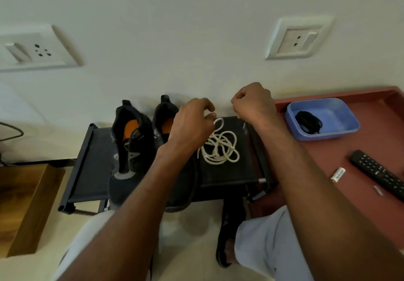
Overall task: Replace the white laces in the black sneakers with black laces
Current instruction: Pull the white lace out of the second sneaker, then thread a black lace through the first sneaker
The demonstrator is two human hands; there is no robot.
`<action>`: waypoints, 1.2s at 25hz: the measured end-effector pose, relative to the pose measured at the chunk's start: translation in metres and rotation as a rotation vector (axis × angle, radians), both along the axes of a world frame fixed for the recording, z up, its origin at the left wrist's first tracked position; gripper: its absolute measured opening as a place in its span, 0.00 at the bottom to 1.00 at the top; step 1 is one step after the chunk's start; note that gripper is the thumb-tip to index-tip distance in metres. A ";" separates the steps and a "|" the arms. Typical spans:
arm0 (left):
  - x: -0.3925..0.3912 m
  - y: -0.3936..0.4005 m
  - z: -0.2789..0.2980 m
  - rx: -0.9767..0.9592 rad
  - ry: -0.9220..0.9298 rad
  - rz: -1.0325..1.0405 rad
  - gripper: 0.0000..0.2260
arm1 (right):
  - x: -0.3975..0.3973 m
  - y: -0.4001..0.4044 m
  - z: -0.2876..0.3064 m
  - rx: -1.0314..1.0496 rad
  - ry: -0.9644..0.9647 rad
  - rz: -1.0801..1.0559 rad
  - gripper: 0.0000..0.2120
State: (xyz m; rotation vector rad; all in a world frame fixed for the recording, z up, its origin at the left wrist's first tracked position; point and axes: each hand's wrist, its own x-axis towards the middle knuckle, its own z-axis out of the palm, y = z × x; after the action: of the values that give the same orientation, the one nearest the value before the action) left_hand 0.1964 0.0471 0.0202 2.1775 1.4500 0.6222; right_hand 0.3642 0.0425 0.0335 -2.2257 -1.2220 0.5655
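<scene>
The left hand (192, 123) hovers with fingers loosely curled, its fingertips pinching the top loop of the white laces (220, 147), which trail down into a loose tangle just below and to the right of that hand. The right hand (253, 103) is raised beside it, a little higher, fingers curled in — whether it pinches a lace end cannot be told. Under both hands stands the dark shoe rack (91, 167), its fabric shelf carrying the tangle. To the left of the left hand sit the two black sneakers (131, 140) with orange insoles, tongues open and no lacing visible in them; the nearer one is partly hidden behind the left wrist. To the right of the right forearm lies a reddish table (349, 154) — on it a blue tub (341, 116) holds the black laces (308, 121), well apart from both hands. Nearer the person on that table lie a remote control (378, 173) and, beside it, a small battery (338, 174).
</scene>
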 end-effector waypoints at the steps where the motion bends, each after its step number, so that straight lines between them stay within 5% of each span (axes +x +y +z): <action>1: 0.009 -0.005 0.002 -0.010 -0.043 -0.013 0.10 | 0.008 -0.006 0.004 0.059 0.056 -0.064 0.09; 4: 0.033 -0.021 0.006 -0.043 -0.161 -0.104 0.11 | 0.032 -0.033 0.007 0.230 0.283 -0.191 0.11; 7: 0.055 -0.040 0.003 -0.064 -0.247 -0.251 0.13 | 0.063 -0.077 0.001 0.280 0.294 -0.245 0.11; 12: 0.120 -0.067 -0.004 -0.043 -0.176 -0.445 0.22 | 0.138 -0.112 0.002 0.181 -0.151 -0.282 0.11; 17: 0.179 -0.062 -0.021 -0.088 0.147 -0.620 0.24 | 0.179 -0.084 -0.021 -0.221 -0.361 -0.048 0.10; 20: 0.183 -0.058 -0.028 -0.161 0.254 -0.629 0.26 | 0.187 -0.073 -0.033 -0.295 -0.380 0.016 0.09; 25: 0.168 -0.066 -0.018 -0.163 0.176 -0.612 0.27 | 0.188 -0.066 -0.047 -0.359 -0.484 0.056 0.13; 30: 0.121 -0.087 -0.005 -0.210 -0.003 -0.469 0.23 | 0.195 -0.069 -0.034 -0.161 -0.270 -0.176 0.09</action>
State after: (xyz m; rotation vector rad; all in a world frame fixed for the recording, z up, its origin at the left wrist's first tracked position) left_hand 0.3172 -0.0398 0.0154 2.2290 0.9010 0.2917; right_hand 0.5593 -0.0269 -0.0001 -2.5814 -1.1244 0.3101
